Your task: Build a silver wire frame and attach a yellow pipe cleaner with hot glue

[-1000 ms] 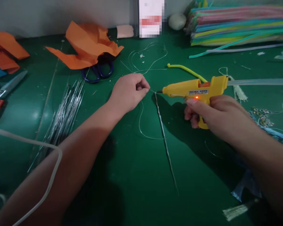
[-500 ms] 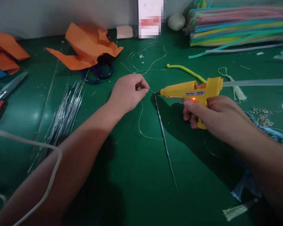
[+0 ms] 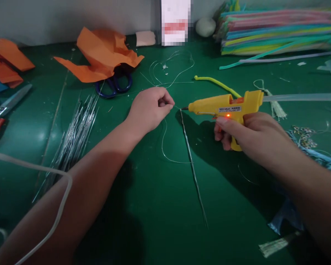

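My left hand is closed in a pinch on a thin clear thread that loops over the green mat. My right hand grips a yellow glue gun with its red light on. The gun's nozzle points left at the top end of a thin silver stick lying on the mat, right beside the pinched thread. A clear glue stick pokes out of the back of the gun.
Silver sticks lie in a bundle at left. Blue-handled scissors sit under orange paper. Red-handled scissors are at far left. Coloured strips are stacked at back right. A white cord crosses the lower left.
The glue gun shifted a little left and then settled with its nozzle at the stick's top end. My left hand has not moved.
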`<state>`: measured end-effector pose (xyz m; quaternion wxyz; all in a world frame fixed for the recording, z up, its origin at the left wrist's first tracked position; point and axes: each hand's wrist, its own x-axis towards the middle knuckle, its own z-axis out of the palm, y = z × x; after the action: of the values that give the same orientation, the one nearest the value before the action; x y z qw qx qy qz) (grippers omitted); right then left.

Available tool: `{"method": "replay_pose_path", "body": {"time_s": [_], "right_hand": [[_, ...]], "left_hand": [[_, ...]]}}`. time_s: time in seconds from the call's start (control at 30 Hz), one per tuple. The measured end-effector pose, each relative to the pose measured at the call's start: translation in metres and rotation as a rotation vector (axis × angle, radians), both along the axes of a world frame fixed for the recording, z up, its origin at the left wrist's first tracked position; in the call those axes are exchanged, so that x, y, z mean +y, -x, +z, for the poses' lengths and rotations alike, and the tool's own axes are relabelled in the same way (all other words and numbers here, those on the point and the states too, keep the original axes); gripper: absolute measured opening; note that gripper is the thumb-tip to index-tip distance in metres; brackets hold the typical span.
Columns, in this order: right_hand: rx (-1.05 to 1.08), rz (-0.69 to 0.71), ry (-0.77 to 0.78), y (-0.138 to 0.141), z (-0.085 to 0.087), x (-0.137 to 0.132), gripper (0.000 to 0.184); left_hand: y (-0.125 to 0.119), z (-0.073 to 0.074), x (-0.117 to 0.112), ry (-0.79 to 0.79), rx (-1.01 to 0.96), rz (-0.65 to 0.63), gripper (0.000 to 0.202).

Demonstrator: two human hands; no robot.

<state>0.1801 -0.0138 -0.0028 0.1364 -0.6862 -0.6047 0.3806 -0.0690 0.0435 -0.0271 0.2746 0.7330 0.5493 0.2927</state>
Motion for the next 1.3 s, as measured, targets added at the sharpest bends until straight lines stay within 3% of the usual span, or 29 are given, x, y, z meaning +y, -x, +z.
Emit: {"method": "replay_pose_path", "body": {"time_s": [0.4,0.67,0.83,0.93,1.1,1.3], "right_hand": [[0.36,-0.127,-0.148,0.004,0.034,-0.02,0.03],[0.406,-0.174,-0.161,-0.006,0.026,-0.015,0.028],[0.477,-0.194,-0.076,-0.007,0.018,-0.009,0.032],[0.325,-0.17,-0.05,-0.011,0.015,-0.006,0.041],[-0.108,-0.126,-0.038,-0.013,0.016,-0.002,0.052],[-0.585,0.033,-0.074,-0.01,0.022,-0.001,0.065]], "left_hand": [[0.002,-0.001,0.001,-0.033,0.024,0.002,0.007],[0.002,-0.001,0.002,-0.03,0.035,0.011,0.005],[0.002,-0.002,0.002,-0.017,0.023,0.011,0.004],[0.003,-0.003,0.002,-0.017,0.013,0.004,0.005],[0.003,-0.003,0.002,-0.029,0.004,-0.003,0.004],[0.003,-0.001,0.002,-0.018,0.014,-0.004,0.004]]}}
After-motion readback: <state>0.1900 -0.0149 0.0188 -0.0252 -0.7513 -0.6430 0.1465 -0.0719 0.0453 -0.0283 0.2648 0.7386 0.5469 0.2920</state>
